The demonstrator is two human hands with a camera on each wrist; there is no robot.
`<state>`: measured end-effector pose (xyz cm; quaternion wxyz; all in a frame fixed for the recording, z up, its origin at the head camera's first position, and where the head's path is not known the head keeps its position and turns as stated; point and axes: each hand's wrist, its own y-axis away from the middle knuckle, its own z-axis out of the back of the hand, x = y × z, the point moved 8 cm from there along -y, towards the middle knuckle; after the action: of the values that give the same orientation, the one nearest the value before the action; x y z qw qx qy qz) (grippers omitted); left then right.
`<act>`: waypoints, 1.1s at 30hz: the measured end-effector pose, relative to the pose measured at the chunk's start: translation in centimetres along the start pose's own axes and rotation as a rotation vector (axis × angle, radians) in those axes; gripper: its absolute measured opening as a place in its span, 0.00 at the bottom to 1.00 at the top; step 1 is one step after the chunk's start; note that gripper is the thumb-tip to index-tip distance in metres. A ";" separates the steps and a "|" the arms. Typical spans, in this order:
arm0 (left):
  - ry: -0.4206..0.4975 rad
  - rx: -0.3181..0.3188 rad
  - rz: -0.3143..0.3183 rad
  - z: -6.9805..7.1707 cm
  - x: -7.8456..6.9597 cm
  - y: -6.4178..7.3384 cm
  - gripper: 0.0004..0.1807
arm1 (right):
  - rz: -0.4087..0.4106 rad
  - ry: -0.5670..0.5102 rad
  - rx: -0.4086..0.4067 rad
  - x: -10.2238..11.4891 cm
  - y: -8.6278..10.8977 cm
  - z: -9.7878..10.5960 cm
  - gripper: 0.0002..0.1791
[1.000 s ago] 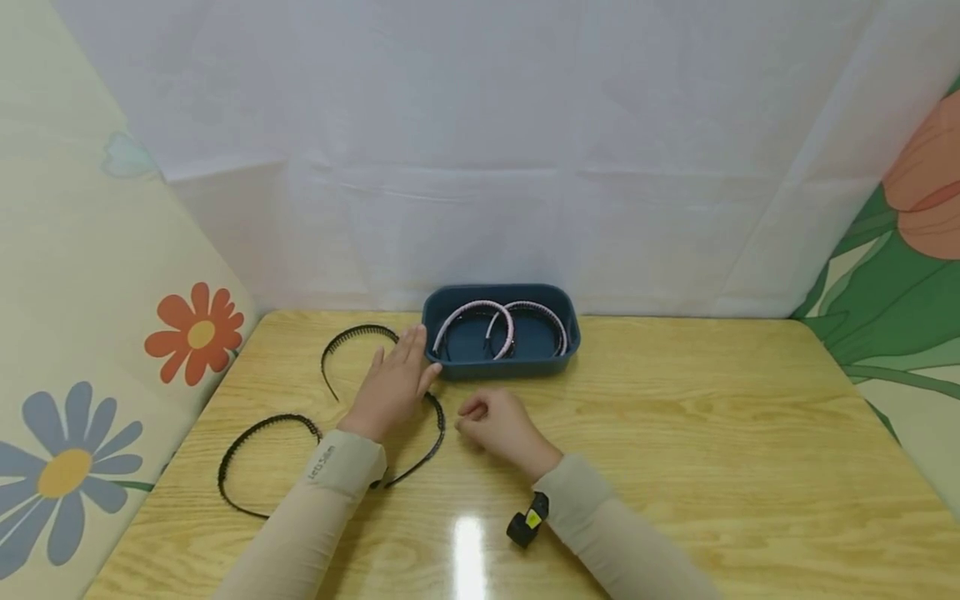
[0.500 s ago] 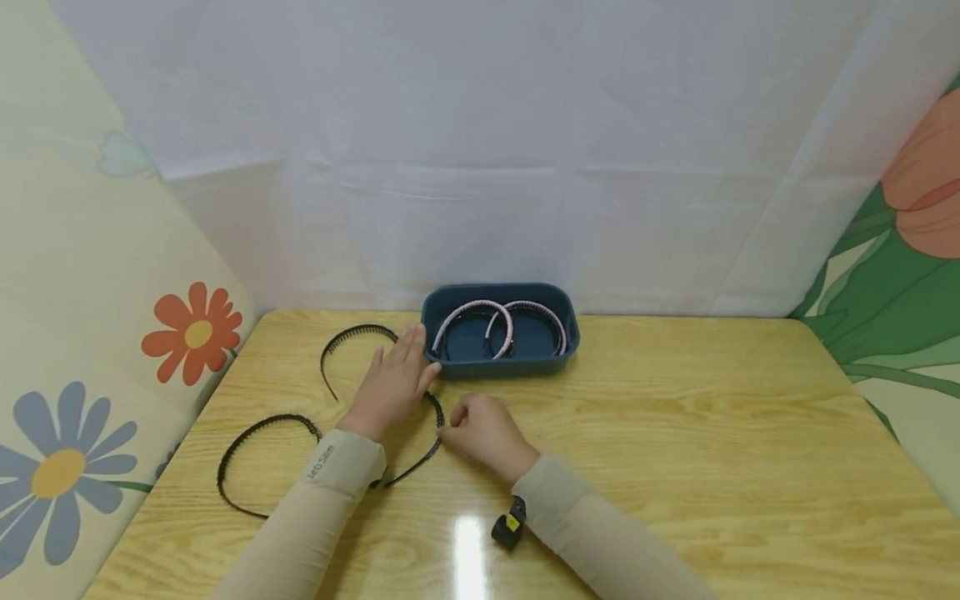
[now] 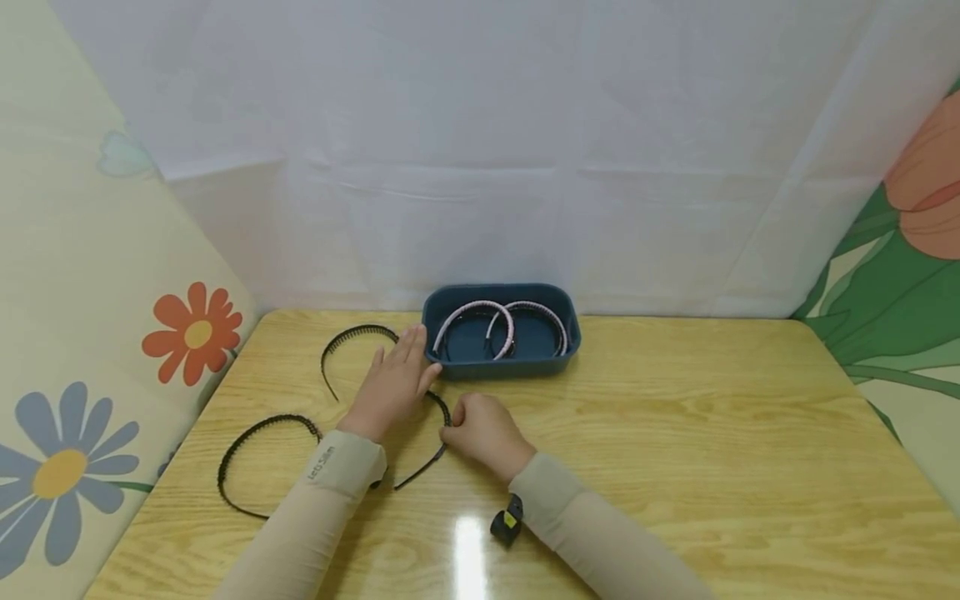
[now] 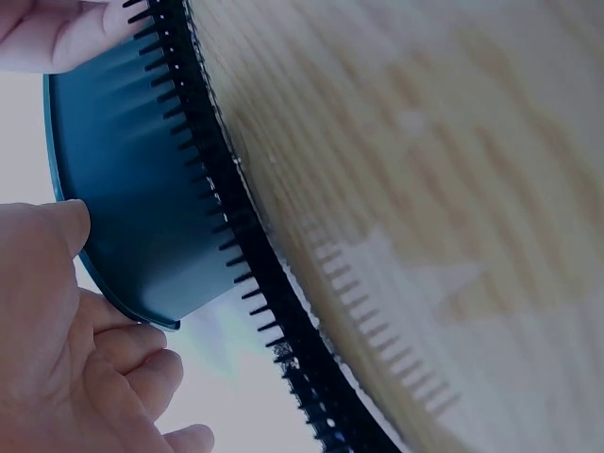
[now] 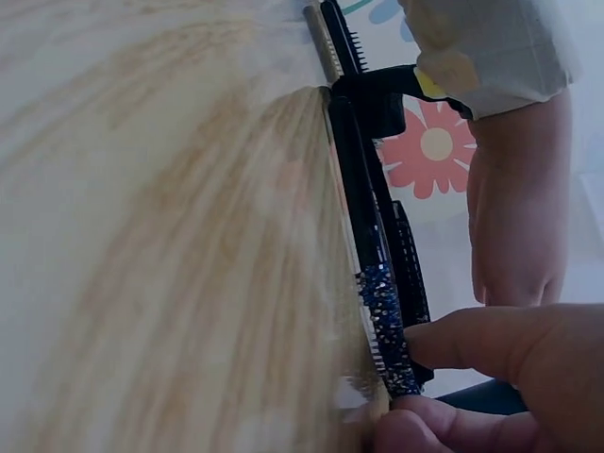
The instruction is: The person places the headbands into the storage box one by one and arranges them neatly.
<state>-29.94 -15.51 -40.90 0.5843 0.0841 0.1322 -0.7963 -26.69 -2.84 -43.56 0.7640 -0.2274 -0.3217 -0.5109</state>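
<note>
R hand now pinches band; band shifted slightly twd 3 o'clk, grasp prob. secured. L hand, extended, touches tray at 9 o'clk.

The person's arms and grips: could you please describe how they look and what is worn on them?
The left sleeve and right sleeve are long and beige. The left cuff carries dark lettering, too small to read. The black left wrist device and black right wrist device each show a yellow patch. The left grip and right grip wear no gloves.
</note>
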 end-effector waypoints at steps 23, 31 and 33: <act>0.005 0.008 0.003 0.0 -0.1 0.1 0.39 | -0.101 -0.021 0.061 -1.0 0.9 1.5 0.27; 0.003 0.010 0.008 0.1 -0.2 0.2 0.39 | -0.107 -0.016 0.037 -1.0 1.0 1.7 0.23; -0.003 0.010 0.010 0.1 -0.2 0.2 0.39 | -0.105 -0.012 0.032 -1.0 1.0 1.7 0.22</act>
<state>-29.70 -15.42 -40.77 0.5881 0.0867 0.1269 -0.7940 -26.46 -0.68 -43.12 0.7377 -0.2008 -0.3459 -0.5439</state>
